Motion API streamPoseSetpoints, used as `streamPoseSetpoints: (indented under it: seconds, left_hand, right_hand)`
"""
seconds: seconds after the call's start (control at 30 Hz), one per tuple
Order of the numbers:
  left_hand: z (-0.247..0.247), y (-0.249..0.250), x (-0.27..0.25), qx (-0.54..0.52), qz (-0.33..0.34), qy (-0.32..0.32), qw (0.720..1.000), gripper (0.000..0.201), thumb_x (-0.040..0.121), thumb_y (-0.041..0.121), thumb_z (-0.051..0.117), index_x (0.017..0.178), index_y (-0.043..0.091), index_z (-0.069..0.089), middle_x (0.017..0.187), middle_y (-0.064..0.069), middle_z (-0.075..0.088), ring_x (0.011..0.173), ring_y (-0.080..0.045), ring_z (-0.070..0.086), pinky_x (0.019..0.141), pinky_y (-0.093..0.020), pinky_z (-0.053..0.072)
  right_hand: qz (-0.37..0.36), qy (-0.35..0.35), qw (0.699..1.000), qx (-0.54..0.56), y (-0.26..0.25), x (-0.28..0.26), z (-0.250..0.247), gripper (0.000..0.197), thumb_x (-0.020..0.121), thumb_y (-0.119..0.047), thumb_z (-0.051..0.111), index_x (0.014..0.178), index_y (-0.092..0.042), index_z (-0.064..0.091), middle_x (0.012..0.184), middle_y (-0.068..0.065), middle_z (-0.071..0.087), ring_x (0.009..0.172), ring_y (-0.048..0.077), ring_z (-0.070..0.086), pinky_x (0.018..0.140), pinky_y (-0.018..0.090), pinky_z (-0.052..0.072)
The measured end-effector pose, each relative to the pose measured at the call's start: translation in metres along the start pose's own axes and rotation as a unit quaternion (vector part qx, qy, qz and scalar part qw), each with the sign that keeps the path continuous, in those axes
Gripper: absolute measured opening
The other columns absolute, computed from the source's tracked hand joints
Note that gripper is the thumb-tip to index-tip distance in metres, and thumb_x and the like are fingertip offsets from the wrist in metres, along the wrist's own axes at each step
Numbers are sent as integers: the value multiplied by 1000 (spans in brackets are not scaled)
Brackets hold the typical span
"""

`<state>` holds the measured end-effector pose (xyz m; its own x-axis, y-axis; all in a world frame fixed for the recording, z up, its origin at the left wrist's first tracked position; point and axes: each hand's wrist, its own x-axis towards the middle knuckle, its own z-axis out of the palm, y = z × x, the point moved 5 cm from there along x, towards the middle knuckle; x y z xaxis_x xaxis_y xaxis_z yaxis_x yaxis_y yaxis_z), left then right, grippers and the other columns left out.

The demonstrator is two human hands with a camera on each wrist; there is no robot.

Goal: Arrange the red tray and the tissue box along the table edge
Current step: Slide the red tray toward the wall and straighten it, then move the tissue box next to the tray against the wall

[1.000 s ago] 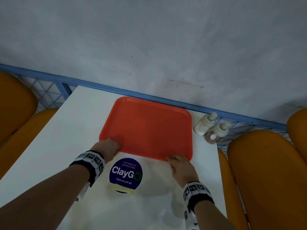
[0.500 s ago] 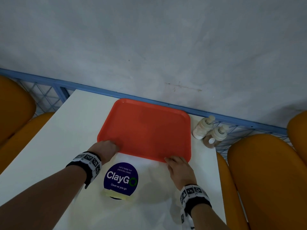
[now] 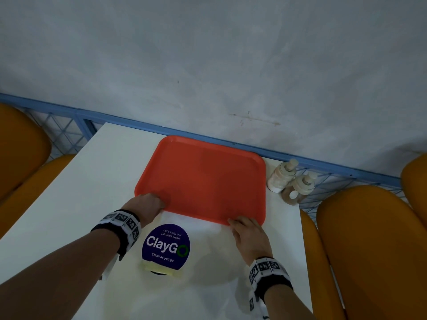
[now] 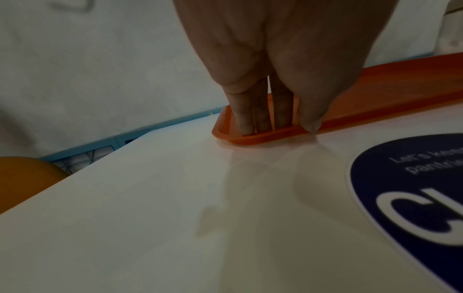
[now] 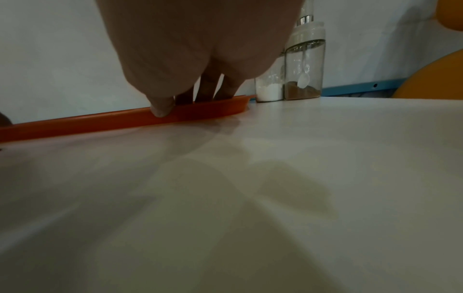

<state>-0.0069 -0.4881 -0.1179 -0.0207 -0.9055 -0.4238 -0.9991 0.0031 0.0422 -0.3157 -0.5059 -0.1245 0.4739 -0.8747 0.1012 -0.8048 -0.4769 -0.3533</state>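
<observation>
The red tray (image 3: 203, 181) lies flat on the white table (image 3: 92, 181), its far side close to the table's far edge by the wall. My left hand (image 3: 147, 202) grips the tray's near left corner, fingers (image 4: 245, 119) inside the rim and thumb outside it. My right hand (image 3: 247, 229) holds the near right corner the same way, its thumb against the outer rim of the tray (image 5: 75, 124). No tissue box is in view.
Two pump bottles (image 3: 280, 175) (image 3: 298, 188) stand just right of the tray at the table's far right corner. A round blue ClayGo sticker (image 3: 166, 247) lies between my wrists. Yellow chairs (image 3: 369, 250) (image 3: 20, 153) flank the table, and a blue rail (image 3: 335, 167) runs along the wall.
Both hands have slid the tray a little away from me toward the wall, widening the gap between it and the ClayGo sticker. The grip is unchanged.
</observation>
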Motion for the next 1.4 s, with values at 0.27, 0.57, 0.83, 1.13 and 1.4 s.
streamPoseSetpoints:
  seconds: [0.27,0.57,0.83,1.13,1.4]
  left_hand:
    - [-7,3,-2,-10,1,-13,1000,22,99,22,47,110,24,65,108,-2,68,95,-25,67,86,-41,57]
    - [-11,4,2,-23,2,-20,1000,24,100,25,44,112,20,65,111,-4,68,96,-28,67,86,-44,57]
    - [-26,-11,-27,-39,60,-10,997,45,97,39,50,138,22,46,133,-3,53,116,-24,57,95,-45,53]
    - [-55,-103,-182,-133,64,49,988,39,97,45,49,135,34,50,142,-3,51,120,-23,54,101,-39,46]
    - [24,-212,-347,-270,6,92,958,65,84,68,55,139,36,44,137,4,55,114,-16,56,99,-38,47]
  right_hand:
    - [9,-10,1000,1,-1,-2,0,29,83,-14,69,111,-22,68,99,-6,68,88,21,60,69,36,56]
    - [21,-29,999,-9,3,7,1,27,85,-11,66,112,-19,68,102,-1,68,91,26,60,71,39,55]
    - [89,-62,994,-17,-15,0,-22,36,93,-29,57,129,-23,56,123,0,61,113,24,52,92,39,47]
    - [38,45,994,96,-188,-63,-60,20,88,-10,65,106,-18,70,106,1,68,98,20,60,85,32,48]
    - [8,31,975,220,-377,-162,8,30,87,-17,68,115,-29,64,117,-9,62,111,9,54,90,36,50]
